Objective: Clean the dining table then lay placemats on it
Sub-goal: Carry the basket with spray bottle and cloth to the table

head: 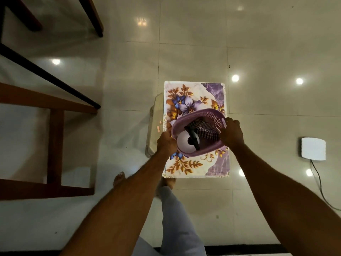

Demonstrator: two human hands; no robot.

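Note:
A purple plastic basket (pixel 212 118) sits tilted on top of a floral placemat (pixel 193 97), which lies on a pale stool or box (pixel 154 130) on the floor. My left hand (pixel 166 143) grips the basket's near-left rim and my right hand (pixel 231 133) grips its right rim. Inside the basket lie a checked cloth (pixel 204 129) and a white spray bottle with a black nozzle (pixel 184 144). The glass dining table (pixel 46 74) with its wooden frame stands at the left.
Glossy tiled floor (pixel 193 43) all around. A white device (pixel 313 148) with a black cable lies on the floor at the right. Two small pink scraps (pixel 158 128) lie left of the placemat. My bare feet and grey trouser leg (pixel 177 218) stand just below the stool.

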